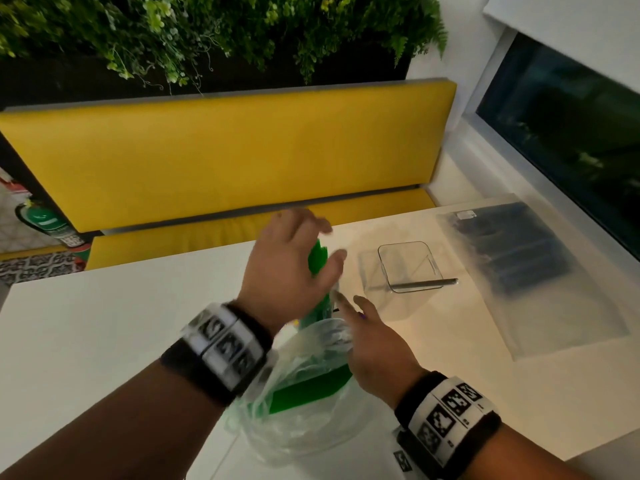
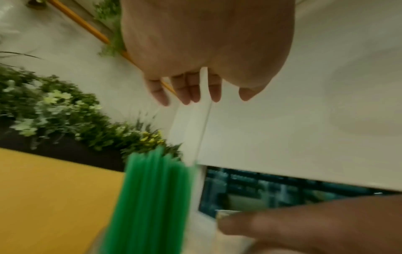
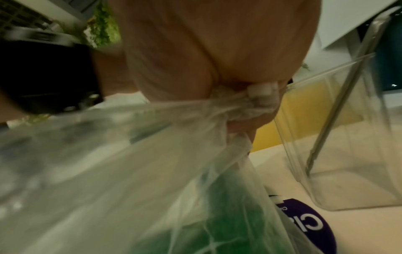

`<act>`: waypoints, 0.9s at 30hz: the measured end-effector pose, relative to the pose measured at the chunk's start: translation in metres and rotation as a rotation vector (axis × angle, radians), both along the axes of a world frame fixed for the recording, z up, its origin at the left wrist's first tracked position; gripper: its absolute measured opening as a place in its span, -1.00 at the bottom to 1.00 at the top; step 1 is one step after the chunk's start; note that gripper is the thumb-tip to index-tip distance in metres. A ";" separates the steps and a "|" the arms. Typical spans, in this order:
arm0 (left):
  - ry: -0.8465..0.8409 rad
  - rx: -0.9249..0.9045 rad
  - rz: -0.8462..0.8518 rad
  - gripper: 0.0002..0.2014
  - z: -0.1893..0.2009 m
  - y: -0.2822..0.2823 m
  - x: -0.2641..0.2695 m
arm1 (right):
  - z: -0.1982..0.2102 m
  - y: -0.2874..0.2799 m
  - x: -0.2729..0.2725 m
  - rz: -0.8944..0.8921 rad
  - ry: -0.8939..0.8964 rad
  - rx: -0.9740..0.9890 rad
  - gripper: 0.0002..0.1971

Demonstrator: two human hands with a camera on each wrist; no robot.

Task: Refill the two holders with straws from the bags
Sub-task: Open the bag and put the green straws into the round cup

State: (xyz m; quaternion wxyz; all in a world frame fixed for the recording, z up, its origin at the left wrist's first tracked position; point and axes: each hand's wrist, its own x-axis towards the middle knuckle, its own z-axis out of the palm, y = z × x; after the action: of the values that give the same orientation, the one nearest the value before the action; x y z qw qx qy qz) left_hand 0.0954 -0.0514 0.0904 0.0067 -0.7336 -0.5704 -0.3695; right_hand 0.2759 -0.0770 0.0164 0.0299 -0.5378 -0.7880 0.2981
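A bunch of green straws [image 1: 318, 259] stands upright at the table's middle; its base is hidden behind my hands. My left hand [image 1: 325, 244] hovers over the straw tops with fingers spread and holds nothing. The left wrist view shows the green straws [image 2: 152, 197] below the relaxed fingers [image 2: 187, 92]. My right hand [image 1: 360, 327] grips the bunched neck of a clear plastic bag [image 1: 304, 403] that holds more green straws. The right wrist view shows the bag [image 3: 152, 171] gathered in its fingers [image 3: 245, 125]. A clear square holder [image 1: 384, 268] stands to the right with one black straw [image 1: 426, 284] in it.
A flat clear bag of black straws [image 1: 519, 258] lies at the table's right end by the window. A yellow bench [image 1: 225, 157] runs behind the white table [image 1: 104, 323], with plants above. A purple label [image 3: 309, 223] lies next to the holder [image 3: 348, 154].
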 end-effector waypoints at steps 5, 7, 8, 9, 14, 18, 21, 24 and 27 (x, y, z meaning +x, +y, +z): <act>0.055 -0.591 -0.308 -0.80 -0.056 -0.093 0.038 | -0.015 0.000 0.021 0.010 0.153 -0.035 -0.07; 0.063 -0.800 -0.173 -0.69 -0.102 -0.104 0.042 | -0.010 -0.005 0.026 -0.014 0.235 -0.077 -0.32; 0.066 -0.834 -0.145 -0.63 -0.117 -0.105 0.043 | -0.008 -0.008 0.028 -0.015 0.269 -0.089 -0.43; 0.090 -0.842 -0.151 -0.59 -0.128 -0.104 0.043 | -0.009 -0.012 0.030 -0.009 0.288 -0.100 -0.50; 0.387 -0.922 -0.189 -0.46 -0.147 -0.103 0.052 | -0.011 -0.028 0.036 0.024 0.366 -0.064 -0.52; 0.515 -0.902 -0.128 -0.59 -0.152 -0.102 0.062 | -0.007 -0.036 0.038 0.114 0.409 -0.016 -0.32; 0.506 -0.896 -0.152 -0.65 -0.152 -0.099 0.065 | 0.000 -0.038 0.046 0.203 0.299 0.047 -0.46; 0.303 -0.905 -0.203 -0.69 -0.140 -0.094 0.063 | 0.004 -0.036 0.057 0.263 0.083 0.162 -0.70; 0.103 -0.914 -0.314 -0.69 -0.123 -0.090 0.055 | 0.000 -0.032 0.069 0.164 -0.015 0.169 -0.69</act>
State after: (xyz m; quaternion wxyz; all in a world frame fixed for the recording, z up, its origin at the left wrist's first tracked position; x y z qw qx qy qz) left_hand 0.1508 -0.1413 -0.0328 -0.3438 -0.7558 -0.5558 -0.0409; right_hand 0.3446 -0.1094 0.0164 0.0445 -0.4693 -0.8519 0.2282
